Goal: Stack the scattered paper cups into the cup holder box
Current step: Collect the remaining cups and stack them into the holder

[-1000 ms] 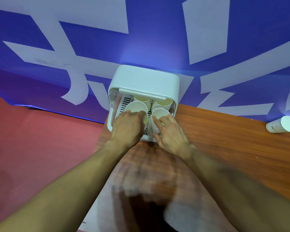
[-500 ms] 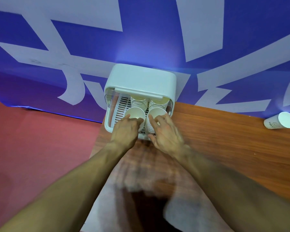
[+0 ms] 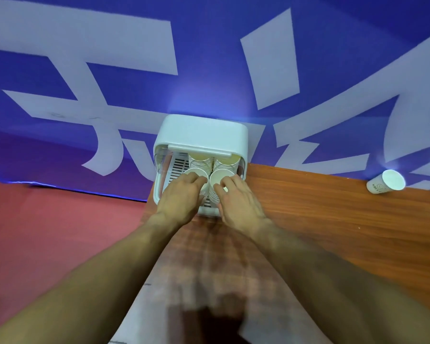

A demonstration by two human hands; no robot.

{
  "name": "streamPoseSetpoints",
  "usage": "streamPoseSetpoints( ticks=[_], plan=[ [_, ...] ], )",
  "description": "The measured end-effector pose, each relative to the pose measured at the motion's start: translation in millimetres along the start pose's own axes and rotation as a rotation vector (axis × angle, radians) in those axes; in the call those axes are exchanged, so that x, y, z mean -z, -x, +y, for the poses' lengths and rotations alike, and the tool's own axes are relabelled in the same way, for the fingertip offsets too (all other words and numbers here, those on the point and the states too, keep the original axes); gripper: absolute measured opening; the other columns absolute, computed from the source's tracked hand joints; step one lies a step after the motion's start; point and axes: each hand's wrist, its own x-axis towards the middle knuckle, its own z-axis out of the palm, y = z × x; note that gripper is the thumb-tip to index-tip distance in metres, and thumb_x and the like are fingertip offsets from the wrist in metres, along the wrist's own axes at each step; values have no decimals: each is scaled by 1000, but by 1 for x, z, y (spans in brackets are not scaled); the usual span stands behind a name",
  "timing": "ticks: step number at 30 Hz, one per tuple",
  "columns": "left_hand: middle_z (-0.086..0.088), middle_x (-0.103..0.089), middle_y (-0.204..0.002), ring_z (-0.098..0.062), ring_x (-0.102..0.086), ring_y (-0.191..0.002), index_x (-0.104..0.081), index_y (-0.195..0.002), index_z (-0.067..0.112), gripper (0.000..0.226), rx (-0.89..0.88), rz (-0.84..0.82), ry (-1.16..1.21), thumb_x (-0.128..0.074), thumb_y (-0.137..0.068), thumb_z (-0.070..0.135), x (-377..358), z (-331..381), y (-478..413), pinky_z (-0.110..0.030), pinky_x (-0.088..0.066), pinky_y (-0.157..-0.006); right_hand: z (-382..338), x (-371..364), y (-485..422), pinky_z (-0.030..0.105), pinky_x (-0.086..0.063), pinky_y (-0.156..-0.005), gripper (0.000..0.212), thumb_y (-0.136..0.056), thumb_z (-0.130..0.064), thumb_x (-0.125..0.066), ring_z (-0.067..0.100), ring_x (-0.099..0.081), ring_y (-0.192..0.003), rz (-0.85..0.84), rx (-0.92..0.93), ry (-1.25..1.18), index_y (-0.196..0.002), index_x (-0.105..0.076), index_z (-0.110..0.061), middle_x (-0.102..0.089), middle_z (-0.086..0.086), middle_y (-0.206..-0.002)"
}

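Left hand [image 3: 181, 198] — fingers curled round front-left cup stack [image 3: 194, 175] in the cup holder box [image 3: 201, 132]. Right hand [image 3: 240, 203] pinches front-right cup stack [image 3: 219, 176]. One paper cup [image 3: 386, 182] lies sideways on the table [image 3: 320, 207] — well apart.

A blue banner [image 3: 333, 58] with large white characters fills the upper frame. Red floor [image 3: 47, 232] lies at lower left; a wood-grain table [image 3: 333, 219] runs lower centre to right.

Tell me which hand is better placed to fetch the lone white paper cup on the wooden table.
Probably the right hand: the white paper cup sits far to its right. Both hands grip cup stacks in the white plastic box; the left hand would cross over.
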Motion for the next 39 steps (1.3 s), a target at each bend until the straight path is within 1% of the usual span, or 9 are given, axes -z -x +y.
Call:
streamPoseSetpoints(
  ticks=[3,6,9,12,16,23,30,35,39],
  plan=[
    [2,-63,-114,-21,-60,-105,-59,-123,22,29,-40,63,-21,-52,-96,30,9,9,5,-43,-36,-101,0,14,9,34,-45,-89,36,-69,-19,-72,27,-51,-96,49,-27,-12,-102,-62,-12,-56,6,-102],
    [-2,-63,-116,-27,-59,-103,-60,-124,20,32,-79,55,73,-59,-92,27,16,22,4,-42,-48,-89,4,30,23,36,-47,-87,29,-73,-18,-68,27,-52,-95,86,-70,-28,-101,-63,-12,-57,7,-101],
    [-2,-62,-118,-28,-58,-106,-59,-124,21,35,-133,50,85,-61,-90,28,20,42,-3,-37,-48,-84,15,48,43,35,-45,-90,30,-81,-21,-64,25,-49,-101,91,-142,-24,-109,-61,-11,-55,6,-107],
    [0,-60,-122,-25,-56,-111,-56,-129,24,40,-203,36,97,-60,-90,33,20,70,-11,-36,-46,-86,33,67,72,33,-44,-91,35,-86,-26,-61,23,-45,-108,86,-254,-21,-118,-58,-13,-51,3,-114],
    [2,-56,-124,-23,-52,-115,-51,-133,26,46,-341,-5,125,-61,-90,37,14,116,-19,-36,-46,-89,62,83,120,32,-40,-94,35,-88,-29,-58,21,-42,-111,90,-415,35,-120,-56,-15,-49,3,-117],
    [4,-55,-124,-21,-53,-112,-49,-134,28,49,-536,-15,156,-64,-88,40,8,213,-20,-38,-51,-85,107,103,214,36,-44,-92,34,-82,-29,-62,24,-46,-103,129,-639,109,-114,-60,-15,-52,4,-111],
    [6,-52,-131,-19,-53,-117,-46,-135,31,53,-592,-30,94,-65,-88,44,13,299,-17,-39,-52,-90,150,113,290,34,-43,-92,35,-85,-33,-60,22,-45,-104,217,-744,57,-116,-58,-17,-51,2,-112],
    [5,-52,-129,-20,-57,-112,-46,-136,32,54,-580,-20,98,-65,-87,45,11,382,-11,-35,-50,-86,194,122,361,33,-43,-92,37,-87,-34,-59,19,-44,-107,252,-774,23,-122,-55,-21,-49,-1,-117],
    [6,-51,-131,-19,-57,-112,-47,-135,31,54,-586,-28,89,-66,-87,46,4,454,-4,-36,-52,-88,237,135,420,33,-45,-94,40,-89,-35,-59,19,-45,-111,272,-812,19,-126,-53,-22,-50,-1,-121]
  ],
)
